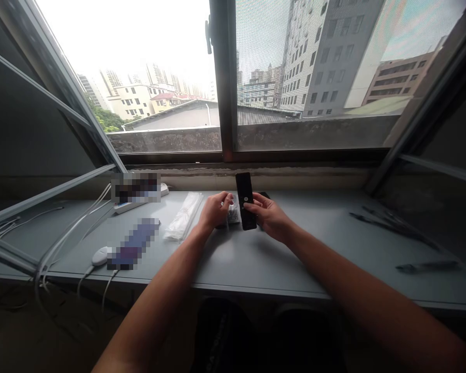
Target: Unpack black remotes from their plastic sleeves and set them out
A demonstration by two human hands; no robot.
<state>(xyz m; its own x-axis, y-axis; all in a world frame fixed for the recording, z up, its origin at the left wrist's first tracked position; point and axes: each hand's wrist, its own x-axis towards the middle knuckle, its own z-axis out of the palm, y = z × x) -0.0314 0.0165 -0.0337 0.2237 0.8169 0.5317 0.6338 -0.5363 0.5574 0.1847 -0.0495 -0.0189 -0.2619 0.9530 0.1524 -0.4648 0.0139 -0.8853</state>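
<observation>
My right hand (270, 216) grips a slim black remote control (246, 199) by its right edge, with the thumb on its front. The remote stands nearly upright above the table and has a small pale round mark at mid-height. Just left of it, my left hand (216, 210) is closed, its fingertips drawn together; what they hold, if anything, I cannot make out. Between the hands shows a small packet (233, 213) with a grey, patterned surface, partly hidden. A dark flat object (264, 196) sits behind my right hand, mostly covered by it.
Flattened see-through plastic bags (183, 216) lie left of my left hand on the grey table (252, 264). Further left are a white power strip (140, 203), a white round charger (101, 256), a blurred-out blue object (135, 243) and cables. Dark cables (392, 228) lie at right.
</observation>
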